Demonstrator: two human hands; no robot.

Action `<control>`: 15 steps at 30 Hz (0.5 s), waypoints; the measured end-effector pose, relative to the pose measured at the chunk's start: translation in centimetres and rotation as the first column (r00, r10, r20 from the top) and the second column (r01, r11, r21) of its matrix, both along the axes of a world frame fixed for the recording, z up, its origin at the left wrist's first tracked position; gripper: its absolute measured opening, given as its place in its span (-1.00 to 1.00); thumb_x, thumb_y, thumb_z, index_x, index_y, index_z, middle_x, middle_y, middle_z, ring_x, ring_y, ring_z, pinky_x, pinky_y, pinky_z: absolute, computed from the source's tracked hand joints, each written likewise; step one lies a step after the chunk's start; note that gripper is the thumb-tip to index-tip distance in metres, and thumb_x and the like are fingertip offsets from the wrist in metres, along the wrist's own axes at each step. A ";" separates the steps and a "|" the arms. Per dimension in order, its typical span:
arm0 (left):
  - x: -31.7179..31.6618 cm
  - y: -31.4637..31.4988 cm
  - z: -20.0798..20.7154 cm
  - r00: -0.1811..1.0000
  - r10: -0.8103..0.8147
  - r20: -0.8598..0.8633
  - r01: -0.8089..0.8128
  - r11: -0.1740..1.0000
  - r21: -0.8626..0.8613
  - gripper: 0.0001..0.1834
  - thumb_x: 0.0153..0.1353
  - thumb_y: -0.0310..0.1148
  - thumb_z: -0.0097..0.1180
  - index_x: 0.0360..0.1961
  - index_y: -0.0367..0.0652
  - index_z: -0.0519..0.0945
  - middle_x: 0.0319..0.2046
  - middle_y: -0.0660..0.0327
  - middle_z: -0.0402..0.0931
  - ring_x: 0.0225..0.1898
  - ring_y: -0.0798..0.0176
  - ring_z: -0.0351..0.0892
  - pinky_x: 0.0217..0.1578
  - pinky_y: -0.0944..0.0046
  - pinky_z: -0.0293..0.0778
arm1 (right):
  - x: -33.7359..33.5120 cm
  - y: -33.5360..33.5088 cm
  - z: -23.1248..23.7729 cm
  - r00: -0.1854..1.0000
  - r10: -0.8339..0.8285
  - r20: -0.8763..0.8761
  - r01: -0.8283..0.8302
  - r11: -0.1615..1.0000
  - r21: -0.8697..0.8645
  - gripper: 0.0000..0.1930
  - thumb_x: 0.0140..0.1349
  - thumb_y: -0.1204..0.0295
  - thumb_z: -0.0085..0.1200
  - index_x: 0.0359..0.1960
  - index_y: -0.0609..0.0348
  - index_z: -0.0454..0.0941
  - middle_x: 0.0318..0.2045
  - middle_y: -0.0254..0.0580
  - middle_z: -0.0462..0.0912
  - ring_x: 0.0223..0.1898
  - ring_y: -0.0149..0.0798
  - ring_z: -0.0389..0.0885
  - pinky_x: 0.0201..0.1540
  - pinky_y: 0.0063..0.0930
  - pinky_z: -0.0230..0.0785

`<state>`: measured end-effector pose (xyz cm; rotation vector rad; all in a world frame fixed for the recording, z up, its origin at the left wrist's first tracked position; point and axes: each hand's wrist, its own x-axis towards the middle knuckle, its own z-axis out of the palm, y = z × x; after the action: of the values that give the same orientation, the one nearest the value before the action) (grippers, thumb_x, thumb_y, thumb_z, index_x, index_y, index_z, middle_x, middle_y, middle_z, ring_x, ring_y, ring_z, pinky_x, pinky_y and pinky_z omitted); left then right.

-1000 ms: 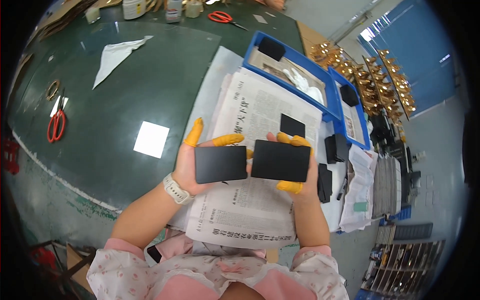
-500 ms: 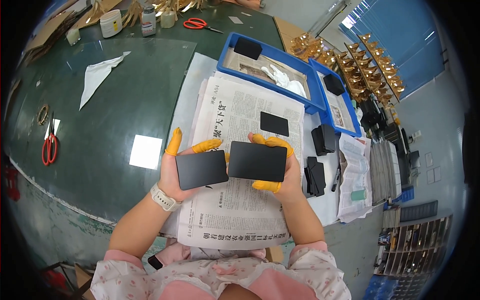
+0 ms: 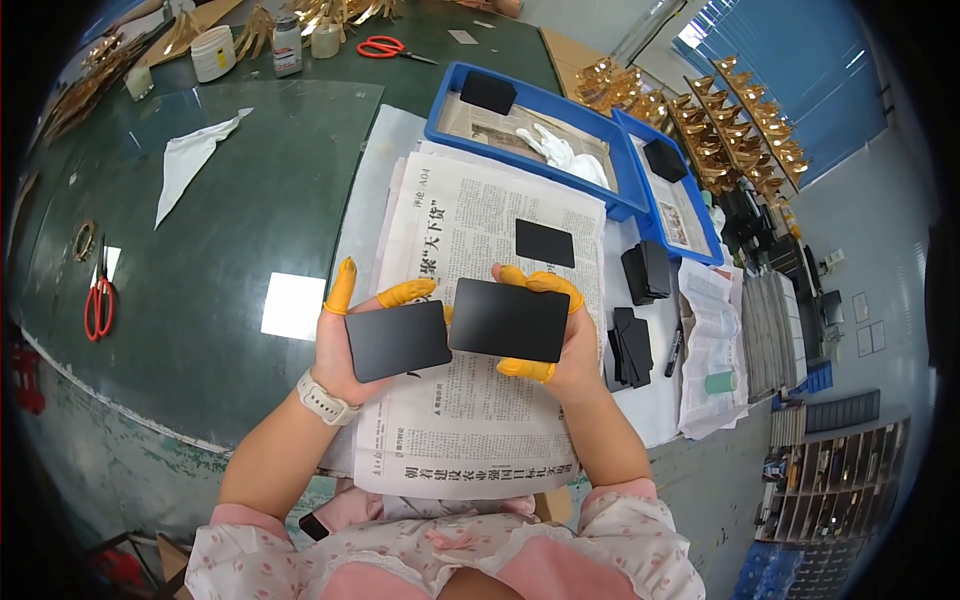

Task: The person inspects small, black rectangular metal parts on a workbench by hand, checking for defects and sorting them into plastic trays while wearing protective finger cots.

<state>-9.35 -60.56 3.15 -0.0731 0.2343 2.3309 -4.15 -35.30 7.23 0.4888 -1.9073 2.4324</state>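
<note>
Item 1: matte black rounded-corner rectangular card point(image 3: 399, 340), lying across the left hand point(image 3: 335, 345), above the newspaper. Thumb, yellow-covered, spread away from the card; another yellow-covered finger at its far edge; remaining fingers hidden behind, their grip impossible to tell.

Item 2: second matte black rectangular card point(image 3: 507, 320), in the right hand point(image 3: 578, 350), immediately right of item 1. Yellow-covered fingers pinch it at far and near edges. The facing card edges nearly meet; contact cannot be told.

Item 3: flat black card point(image 3: 545, 243) on the printed grey-white newspaper point(image 3: 470, 440), beyond the right hand.

Right: upright stack of black cards point(image 3: 645, 273); nearer, loose overlapping black cards point(image 3: 629, 350); beside them, slim black marker point(image 3: 675, 347); farther right, pale green cylindrical roll point(image 3: 720, 383).

Far: large blue plastic tray point(image 3: 628, 205) with white fabric glove point(image 3: 565, 155) and black block-shaped stack point(image 3: 488, 92); adjoining it on the right, narrower blue plastic tray point(image 3: 712, 240).

Left, on the dark green tabletop point(image 3: 200, 350): triangular white cloth point(image 3: 185, 165); red-handled metal scissors point(image 3: 99, 308); brownish ring-shaped roll point(image 3: 84, 241).
</note>
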 end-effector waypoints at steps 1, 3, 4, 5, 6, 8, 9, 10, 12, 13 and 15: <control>0.0 0.0 0.0 1.000 0.001 0.000 -0.001 1.000 -0.001 0.00 0.39 0.43 -0.23 0.34 -0.40 0.39 0.15 -0.19 0.56 0.17 -0.12 0.58 0.26 -0.07 0.44 | 0.0 0.0 -0.1 1.000 0.001 0.000 -0.001 1.000 -0.001 -0.06 -0.12 0.62 0.60 0.33 0.19 0.27 0.39 0.11 0.40 0.39 -0.11 0.42 0.42 -0.18 0.35; 0.0 0.0 -0.1 1.000 0.002 0.002 -0.002 1.000 0.002 0.00 0.39 0.42 -0.23 0.34 -0.41 0.39 0.17 -0.19 0.55 0.18 -0.12 0.57 0.27 -0.08 0.43 | -0.1 0.0 -0.3 1.000 0.002 0.007 -0.002 1.000 0.005 -0.05 -0.13 0.62 0.60 0.33 0.18 0.27 0.40 0.10 0.39 0.39 -0.11 0.42 0.41 -0.18 0.35; 0.0 -0.1 -0.2 1.000 0.004 0.001 -0.004 1.000 0.001 0.00 0.39 0.42 -0.23 0.34 -0.41 0.39 0.17 -0.19 0.55 0.18 -0.12 0.57 0.27 -0.08 0.43 | -0.1 -0.1 -0.4 1.000 0.005 0.006 -0.005 1.000 0.003 -0.05 -0.13 0.62 0.60 0.33 0.18 0.27 0.40 0.10 0.39 0.39 -0.11 0.42 0.41 -0.18 0.35; 0.0 -0.1 -0.3 1.000 0.000 0.006 0.000 1.000 0.000 0.00 0.39 0.42 -0.23 0.34 -0.41 0.39 0.18 -0.19 0.54 0.19 -0.12 0.57 0.27 -0.09 0.42 | -0.2 0.0 -0.4 1.000 0.006 0.014 -0.006 1.000 0.007 -0.05 -0.12 0.63 0.60 0.33 0.18 0.27 0.40 0.10 0.39 0.39 -0.11 0.42 0.41 -0.18 0.36; -0.1 -0.1 -0.4 1.000 -0.004 0.011 0.004 1.000 -0.001 0.00 0.39 0.42 -0.24 0.34 -0.41 0.39 0.19 -0.18 0.54 0.19 -0.12 0.57 0.27 -0.09 0.42 | -0.2 0.0 -0.5 1.000 0.008 0.021 -0.008 1.000 0.011 -0.06 -0.12 0.63 0.59 0.33 0.17 0.27 0.40 0.11 0.39 0.39 -0.11 0.43 0.41 -0.18 0.36; 0.0 -0.2 -0.3 1.000 -0.002 0.013 0.002 1.000 -0.015 0.00 0.39 0.42 -0.24 0.34 -0.41 0.39 0.20 -0.18 0.53 0.20 -0.13 0.56 0.27 -0.10 0.42 | -0.2 -0.1 -0.6 1.000 0.015 0.023 -0.015 1.000 0.003 -0.06 -0.12 0.64 0.59 0.33 0.18 0.27 0.40 0.11 0.39 0.39 -0.11 0.42 0.41 -0.19 0.36; 0.0 -0.1 -0.2 1.000 -0.001 0.016 0.002 1.000 -0.027 0.00 0.39 0.43 -0.24 0.34 -0.41 0.39 0.21 -0.17 0.52 0.20 -0.13 0.56 0.28 -0.11 0.42 | -0.2 -0.1 -0.7 1.000 0.019 0.025 -0.019 1.000 -0.002 -0.07 -0.12 0.65 0.58 0.33 0.18 0.27 0.40 0.11 0.39 0.39 -0.11 0.42 0.41 -0.19 0.37; 0.0 -0.1 -0.1 1.000 0.000 0.016 0.000 1.000 -0.029 0.00 0.39 0.43 -0.24 0.34 -0.41 0.39 0.21 -0.17 0.52 0.20 -0.13 0.56 0.28 -0.11 0.42 | -0.2 -0.2 -0.7 0.999 0.021 0.025 -0.020 1.000 -0.004 -0.07 -0.12 0.65 0.58 0.33 0.18 0.27 0.40 0.11 0.39 0.39 -0.11 0.42 0.41 -0.19 0.37; 0.1 0.1 0.2 1.000 0.011 0.027 -0.010 0.998 -0.055 0.04 0.36 0.46 -0.19 0.34 -0.43 0.40 0.11 -0.17 0.58 0.13 -0.05 0.61 0.26 0.01 0.45 | -0.2 -0.2 -0.6 0.999 0.020 0.034 -0.021 0.999 0.023 -0.07 -0.11 0.68 0.56 0.33 0.18 0.27 0.40 0.11 0.38 0.39 -0.11 0.41 0.41 -0.19 0.37; 0.1 0.1 0.3 1.000 0.011 0.027 -0.009 0.998 -0.055 0.04 0.36 0.46 -0.19 0.34 -0.43 0.40 0.11 -0.17 0.58 0.13 -0.05 0.61 0.26 0.01 0.45 | -0.3 -0.2 -0.5 0.999 0.020 0.034 -0.021 1.000 0.023 -0.07 -0.11 0.68 0.56 0.33 0.18 0.27 0.40 0.11 0.38 0.39 -0.11 0.41 0.41 -0.19 0.37; 0.1 0.1 0.5 1.000 0.012 0.028 -0.010 0.998 -0.068 0.05 0.35 0.47 -0.20 0.34 -0.42 0.41 0.11 -0.15 0.59 0.12 -0.03 0.62 0.25 0.01 0.46 | -0.3 -0.3 -0.4 0.999 0.024 0.048 -0.027 0.999 0.047 -0.08 -0.11 0.69 0.55 0.33 0.18 0.27 0.40 0.10 0.38 0.40 -0.11 0.41 0.41 -0.19 0.37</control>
<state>-9.21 -60.49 3.60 -0.1417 0.2991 2.3312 -4.44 -35.55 6.84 0.4642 -1.9935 2.4409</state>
